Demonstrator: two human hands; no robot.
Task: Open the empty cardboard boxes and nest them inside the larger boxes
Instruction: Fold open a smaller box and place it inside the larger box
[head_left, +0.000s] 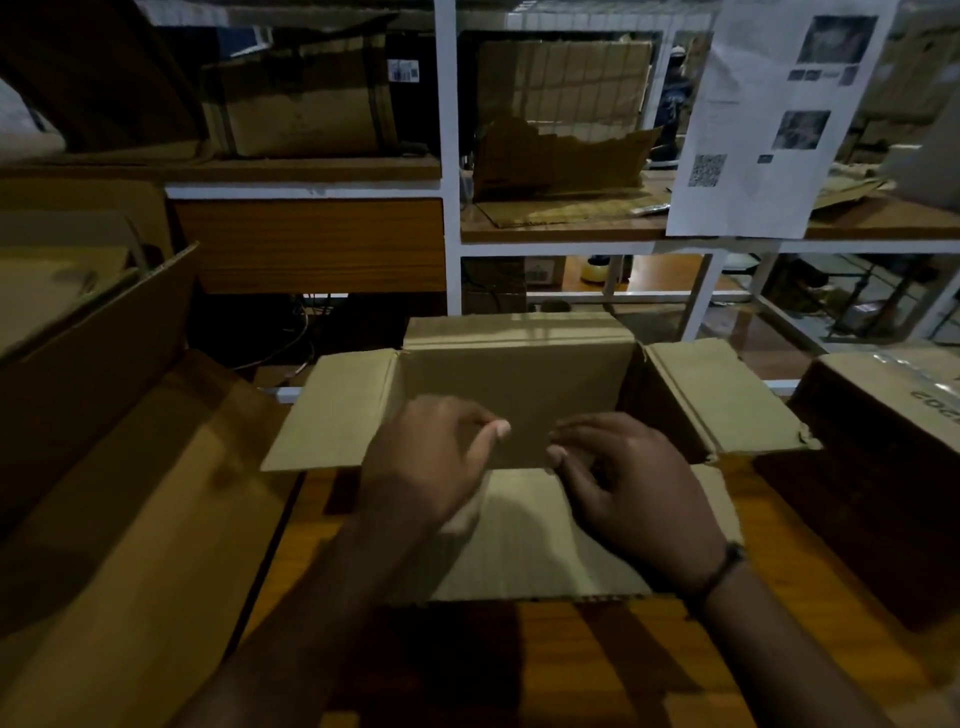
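Observation:
A small brown cardboard box stands open on the wooden table in front of me, its side flaps spread left and right and its near flap folded down toward me. My left hand and my right hand rest on the box's near top edge, fingers curled at the fold of the near flap. The inside of the box that shows looks empty. A large open cardboard box lies at my left with its flap raised.
A darker, taped cardboard box stands on the table at my right. Behind the table is a white metal shelf rack holding cardboard boxes and torn cardboard, with a printed paper sheet hanging on it.

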